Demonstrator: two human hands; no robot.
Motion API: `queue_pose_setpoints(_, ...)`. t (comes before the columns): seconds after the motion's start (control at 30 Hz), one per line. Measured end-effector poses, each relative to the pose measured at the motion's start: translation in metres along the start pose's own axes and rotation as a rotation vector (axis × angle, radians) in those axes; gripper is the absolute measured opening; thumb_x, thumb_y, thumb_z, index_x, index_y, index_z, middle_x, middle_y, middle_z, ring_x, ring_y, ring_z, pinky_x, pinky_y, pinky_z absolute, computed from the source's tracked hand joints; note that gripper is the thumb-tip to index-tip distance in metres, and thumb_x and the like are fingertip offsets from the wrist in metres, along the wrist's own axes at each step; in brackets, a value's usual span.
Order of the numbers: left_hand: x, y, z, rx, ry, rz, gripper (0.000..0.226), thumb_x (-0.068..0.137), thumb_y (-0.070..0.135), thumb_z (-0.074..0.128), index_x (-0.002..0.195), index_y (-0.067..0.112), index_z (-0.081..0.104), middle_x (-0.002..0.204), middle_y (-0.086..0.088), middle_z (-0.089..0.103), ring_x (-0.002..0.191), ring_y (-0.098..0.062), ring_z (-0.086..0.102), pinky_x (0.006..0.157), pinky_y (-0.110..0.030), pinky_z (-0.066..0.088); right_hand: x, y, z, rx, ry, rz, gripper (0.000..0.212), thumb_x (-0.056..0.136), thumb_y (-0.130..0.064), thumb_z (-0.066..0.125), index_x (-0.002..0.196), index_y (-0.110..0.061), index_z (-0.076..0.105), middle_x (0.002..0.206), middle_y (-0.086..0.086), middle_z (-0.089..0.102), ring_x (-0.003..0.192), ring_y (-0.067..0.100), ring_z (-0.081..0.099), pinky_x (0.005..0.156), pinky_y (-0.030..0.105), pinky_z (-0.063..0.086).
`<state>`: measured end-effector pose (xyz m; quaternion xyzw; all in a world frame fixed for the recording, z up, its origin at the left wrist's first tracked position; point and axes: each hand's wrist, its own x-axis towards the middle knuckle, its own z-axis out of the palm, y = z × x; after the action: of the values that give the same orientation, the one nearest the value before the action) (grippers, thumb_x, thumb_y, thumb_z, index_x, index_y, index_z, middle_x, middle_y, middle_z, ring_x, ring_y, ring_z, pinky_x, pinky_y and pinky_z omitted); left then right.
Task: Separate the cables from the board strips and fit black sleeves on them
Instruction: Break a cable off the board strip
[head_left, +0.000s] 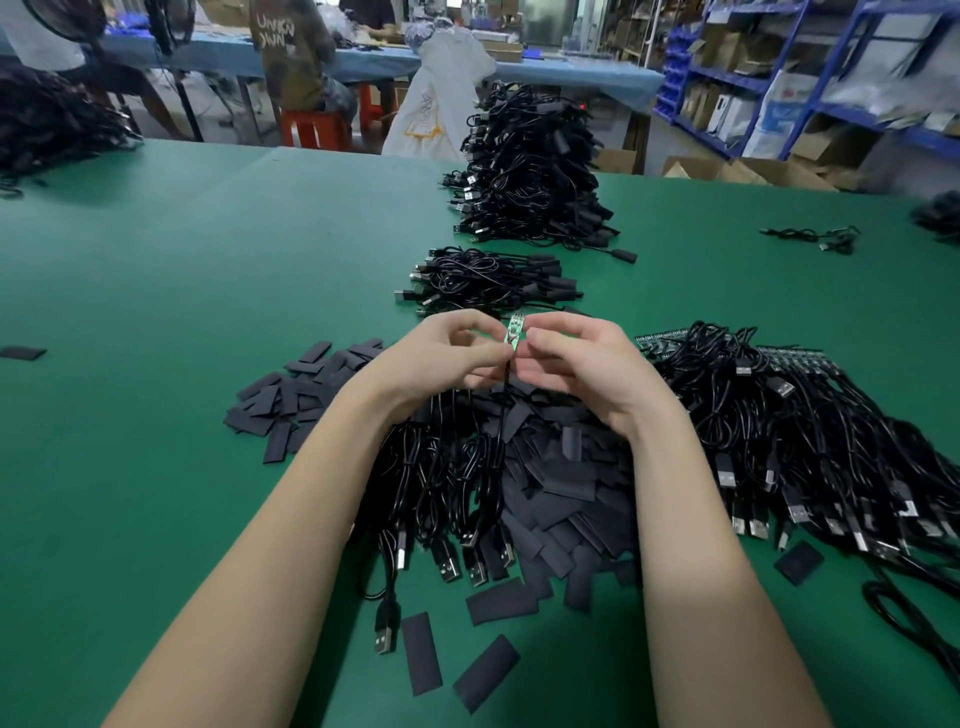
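Note:
A small green circuit board (515, 330) stands upright between my two hands above the table's middle. My left hand (441, 358) pinches its lower end, where a thin black cable (503, 410) hangs down into the pile below. My right hand (576, 364) pinches the board's right side with thumb and curled fingers. Loose flat black sleeves (561, 483) lie heaped under my wrists, mixed with USB cables (441, 478). Cables still joined to board strips (810, 415) lie heaped at the right.
A low bundle of sleeved cables (488, 280) lies just beyond my hands, and a tall stack of them (530, 171) stands farther back. More sleeves (291, 400) spread to the left. The green table (156, 312) runs left. People sit at a blue table (218, 52) behind.

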<state>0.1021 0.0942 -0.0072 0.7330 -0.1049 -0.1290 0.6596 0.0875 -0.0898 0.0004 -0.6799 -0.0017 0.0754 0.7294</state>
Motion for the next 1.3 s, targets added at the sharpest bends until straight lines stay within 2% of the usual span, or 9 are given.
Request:
queue_pose_setpoints(0.13, -0.003, 0.002, 0.001, -0.112, 0.043, -0.032, 0.012, 0.093, 0.002, 0.069, 0.09, 0.011, 0.061, 0.084, -0.014, 0.06, 0.07, -0.019, 0.062, 0.078, -0.031, 0.055, -0.005, 0.0, -0.011, -0.55, 0.038, -0.11, 0.014, 0.093, -0.015, 0.069, 0.093, -0.025, 0.078, 0.086, -0.001, 0.079, 0.073, 0.004, 0.068, 0.065, 0.018, 0.052)
queue_pose_setpoints(0.2, -0.003, 0.002, 0.003, -0.188, 0.062, -0.058, 0.016, 0.093, -0.001, 0.067, 0.087, 0.011, 0.058, 0.084, -0.015, 0.068, 0.074, -0.019, 0.072, 0.074, -0.028, 0.06, -0.007, -0.001, -0.017, -0.815, 0.066, -0.152, 0.011, 0.084, -0.022, 0.078, 0.083, -0.033, 0.078, 0.078, -0.013, 0.075, 0.069, -0.006, 0.064, 0.068, 0.016, 0.048)
queue_pose_setpoints(0.27, -0.004, 0.001, 0.004, -0.229, 0.1, -0.08, 0.019, 0.093, -0.003, 0.066, 0.087, 0.011, 0.055, 0.083, -0.015, 0.071, 0.072, -0.018, 0.074, 0.068, -0.025, 0.06, -0.01, 0.0, -0.025, -0.938, 0.04, -0.121, 0.013, 0.078, -0.026, 0.085, 0.08, -0.037, 0.077, 0.079, -0.017, 0.075, 0.076, -0.006, 0.066, 0.076, 0.022, 0.052)
queue_pose_setpoints(0.5, -0.005, -0.001, 0.006, -0.256, 0.126, -0.094, 0.016, 0.094, 0.0, 0.065, 0.091, 0.012, 0.054, 0.082, -0.013, 0.071, 0.067, -0.015, 0.07, 0.07, -0.025, 0.06, -0.016, 0.009, -0.035, -0.989, 0.045, -0.041, 0.021, 0.067, -0.038, 0.092, 0.081, -0.04, 0.077, 0.081, -0.015, 0.072, 0.082, 0.002, 0.067, 0.081, 0.03, 0.055)
queue_pose_setpoints(0.63, -0.006, 0.001, 0.009, -0.244, 0.124, -0.093, 0.016, 0.094, 0.0, 0.066, 0.092, 0.011, 0.055, 0.083, -0.013, 0.07, 0.069, -0.015, 0.07, 0.072, -0.025, 0.06, -0.014, 0.017, -0.028, -0.956, 0.086, -0.097, 0.019, 0.071, -0.038, 0.09, 0.083, -0.043, 0.077, 0.08, -0.014, 0.071, 0.08, 0.006, 0.067, 0.081, 0.033, 0.057)
queue_pose_setpoints(0.77, -0.007, 0.003, 0.009, -0.237, 0.096, -0.089, 0.016, 0.095, 0.0, 0.064, 0.093, 0.011, 0.052, 0.061, -0.003, 0.067, 0.069, -0.016, 0.067, 0.073, -0.026, 0.058, -0.011, 0.024, -0.026, -0.95, 0.171, -0.153, 0.013, 0.076, -0.039, 0.084, 0.073, -0.047, 0.074, 0.073, -0.025, 0.069, 0.077, -0.003, 0.063, 0.072, 0.026, 0.052)
queue_pose_setpoints(0.87, -0.007, 0.002, 0.008, -0.227, 0.09, -0.088, 0.016, 0.096, 0.001, 0.063, 0.095, 0.011, 0.05, 0.047, 0.001, 0.058, 0.072, -0.018, 0.064, 0.075, -0.028, 0.056, -0.008, 0.027, -0.027, -0.94, 0.186, -0.166, 0.014, 0.075, -0.04, 0.085, 0.076, -0.048, 0.073, 0.08, -0.029, 0.069, 0.085, -0.006, 0.063, 0.076, 0.026, 0.051)
queue_pose_setpoints(1.1, -0.005, 0.002, 0.008, -0.242, 0.097, -0.086, 0.016, 0.095, 0.001, 0.065, 0.092, 0.011, 0.053, 0.061, -0.004, 0.068, 0.07, -0.018, 0.065, 0.074, -0.027, 0.058, -0.003, 0.033, -0.016, -0.986, 0.184, -0.264, 0.009, 0.08, -0.037, 0.079, 0.084, -0.044, 0.078, 0.09, -0.023, 0.065, 0.104, 0.016, 0.061, 0.089, 0.041, 0.055)
queue_pose_setpoints(1.3, -0.005, 0.002, 0.006, -0.254, 0.111, -0.078, 0.017, 0.094, 0.0, 0.065, 0.09, 0.012, 0.054, 0.063, -0.004, 0.068, 0.067, -0.015, 0.067, 0.073, -0.027, 0.059, 0.002, 0.034, -0.015, -1.077, 0.091, -0.267, 0.021, 0.084, -0.041, 0.078, 0.103, -0.048, 0.076, 0.107, -0.012, 0.063, 0.112, 0.021, 0.052, 0.096, 0.043, 0.05)
